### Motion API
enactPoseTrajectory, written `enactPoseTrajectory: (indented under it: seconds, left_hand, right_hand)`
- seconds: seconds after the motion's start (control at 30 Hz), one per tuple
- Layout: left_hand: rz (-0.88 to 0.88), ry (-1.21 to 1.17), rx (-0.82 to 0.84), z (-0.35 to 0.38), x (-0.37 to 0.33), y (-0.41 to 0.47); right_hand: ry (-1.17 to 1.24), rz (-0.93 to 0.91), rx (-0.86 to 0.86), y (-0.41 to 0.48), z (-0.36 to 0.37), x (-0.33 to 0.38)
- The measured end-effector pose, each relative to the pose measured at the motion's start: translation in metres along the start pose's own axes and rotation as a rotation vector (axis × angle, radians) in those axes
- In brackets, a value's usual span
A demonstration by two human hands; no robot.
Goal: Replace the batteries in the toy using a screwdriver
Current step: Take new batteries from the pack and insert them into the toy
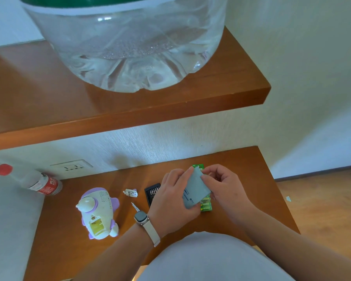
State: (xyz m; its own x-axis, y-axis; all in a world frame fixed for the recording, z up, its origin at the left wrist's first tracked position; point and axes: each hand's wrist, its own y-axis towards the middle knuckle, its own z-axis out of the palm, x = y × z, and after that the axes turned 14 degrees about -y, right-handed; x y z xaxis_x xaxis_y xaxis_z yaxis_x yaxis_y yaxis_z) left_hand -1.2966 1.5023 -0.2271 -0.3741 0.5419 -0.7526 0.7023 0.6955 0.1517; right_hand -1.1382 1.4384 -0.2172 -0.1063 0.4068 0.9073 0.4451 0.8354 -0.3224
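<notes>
A person's left hand (174,199) and right hand (223,187) work at a battery pack (195,191) held just above a wooden table (251,179). The left grips the pack's grey card back from the side, while the right pinches its upper edge between thumb and fingers. Green cells show below the card.

The toy (98,211), white and purple, lies well to the left on the same table with its battery compartment (97,224) uncovered; whether any cells sit inside cannot be told. The screwdriver (134,206) lies between toy and left wrist, and a small white-and-purple piece (130,193), probably the compartment's cover, rests near a black bit case (150,192).

The likely risk lies in the packaging: if the card gives way all at once, loose cells could drop and roll over the table's near or right edge to the floor (322,199). A forearm swinging back toward the toy could also sweep the screwdriver or the small piece away, and any loose screw, too small to make out here, would be easily lost.

The table is a smooth brown slab set against a pale textured wall with a wall socket (73,167). A red-capped bottle (41,184) stands at its far left. Above hangs a matching shelf (49,98) bearing a large clear water jug (126,47).
</notes>
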Motion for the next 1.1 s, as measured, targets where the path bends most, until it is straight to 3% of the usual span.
enactPoseTrajectory:
  seconds: [0.37,0.53,0.7,0.83,1.1]
  left_hand:
    - [-0.100,-0.086,-0.094,0.032,-0.020,0.008]
    - [-0.161,-0.142,-0.033,0.047,-0.029,0.018]
    - [-0.344,-0.439,0.041,0.065,-0.041,0.028]
    - [-0.606,-0.731,0.111,0.080,-0.041,0.026]
    - [-0.818,-0.792,0.096,0.116,-0.032,0.028]
  right_hand:
    - [-0.185,-0.100,0.134,-0.015,-0.026,-0.017]
    - [-0.185,-0.031,0.040,-0.016,-0.043,-0.032]
    - [-0.032,0.030,0.002,-0.011,-0.065,-0.042]
    - [0.004,0.076,-0.025,-0.005,-0.081,-0.055]
    - [-0.010,0.176,0.013,0.017,-0.097,-0.096]
